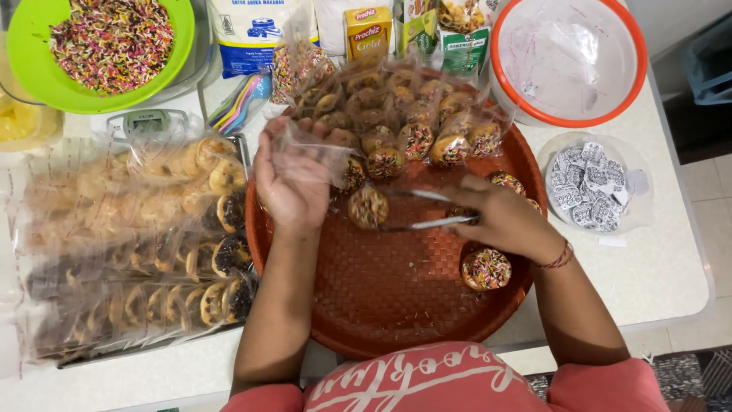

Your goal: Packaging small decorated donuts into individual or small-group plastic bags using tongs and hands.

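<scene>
My left hand (292,179) holds open a clear plastic bag (320,145) over the left part of a round red woven tray (396,297). My right hand (499,217) grips metal tongs (427,210), whose tips pinch a sprinkle-topped cookie (368,207) just right of the bag's mouth. Several more sprinkled cookies (415,137) lie along the tray's far side, some under clear plastic. One cookie (486,268) sits beside my right wrist.
Long clear bags filled with cookies (137,252) are stacked on a metal sheet at left. A green bowl of coloured sprinkles (110,42) stands at far left, a white bowl with an orange rim (568,57) at far right, a small dish of packets (595,187) beside the tray.
</scene>
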